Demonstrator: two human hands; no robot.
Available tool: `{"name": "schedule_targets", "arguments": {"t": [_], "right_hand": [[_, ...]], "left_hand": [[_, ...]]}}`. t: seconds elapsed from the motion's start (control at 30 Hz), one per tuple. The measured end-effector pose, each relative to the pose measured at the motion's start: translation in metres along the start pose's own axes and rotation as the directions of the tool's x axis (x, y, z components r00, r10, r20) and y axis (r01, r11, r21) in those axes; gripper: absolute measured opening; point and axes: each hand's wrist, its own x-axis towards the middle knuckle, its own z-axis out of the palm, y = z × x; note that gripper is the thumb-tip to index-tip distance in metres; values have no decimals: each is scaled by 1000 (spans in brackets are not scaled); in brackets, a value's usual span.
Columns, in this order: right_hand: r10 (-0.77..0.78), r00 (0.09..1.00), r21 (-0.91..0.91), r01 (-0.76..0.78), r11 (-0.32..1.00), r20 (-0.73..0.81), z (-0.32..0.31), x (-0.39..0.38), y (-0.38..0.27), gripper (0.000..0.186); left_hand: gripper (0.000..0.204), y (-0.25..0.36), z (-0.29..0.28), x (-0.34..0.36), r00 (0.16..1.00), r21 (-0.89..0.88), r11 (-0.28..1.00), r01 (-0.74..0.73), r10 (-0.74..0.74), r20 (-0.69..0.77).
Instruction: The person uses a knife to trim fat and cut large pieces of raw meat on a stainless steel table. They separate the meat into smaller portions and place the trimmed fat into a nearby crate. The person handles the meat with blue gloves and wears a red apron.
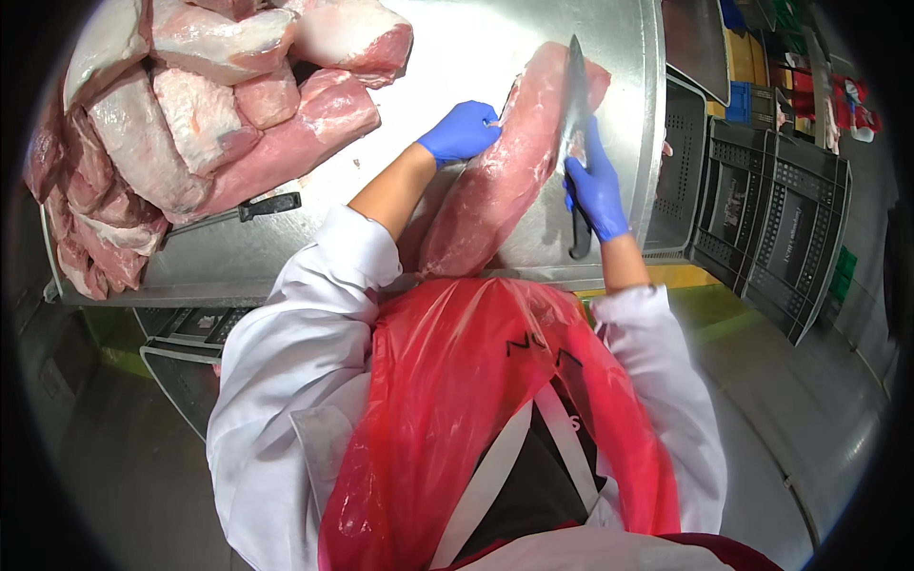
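A long, pale pink boneless piece of meat, like a pork loin (486,195), lies slantwise on the metal table in front of me. At its left side my left hand (459,133), in a blue glove, is closed in a pinch with a small bit of meat showing at its fingertips. My right hand (600,195), also gloved in blue, grips the black handle of a knife (575,90). The blade points away from me and overlaps the loin's far right part; whether it touches the meat, I cannot tell.
Several large meat cuts (228,105) are heaped on the left of the metal table (457,48). A second knife with a black handle (270,206) lies beside them, its blade partly hidden. Dark plastic crates (762,209) stand right of the table; another crate (181,366) sits below its left front edge.
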Motion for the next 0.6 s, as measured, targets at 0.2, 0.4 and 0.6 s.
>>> {"name": "schedule_targets", "arguments": {"t": [0.2,0.4,0.6], "right_hand": [[-263,963,-305,234,923,-56,16,43,8,78],[-72,977,-299,131,945,202,41,30,-44,72],[145,857,-384,66,921,495,-13,-47,-39,72]], "left_hand": [[25,21,-9,-15,988,-182,983,16,-44,-148],[24,34,-10,-18,957,87,990,-114,133,-258],[23,36,-15,-29,952,-6,996,-84,78,-297]]}}
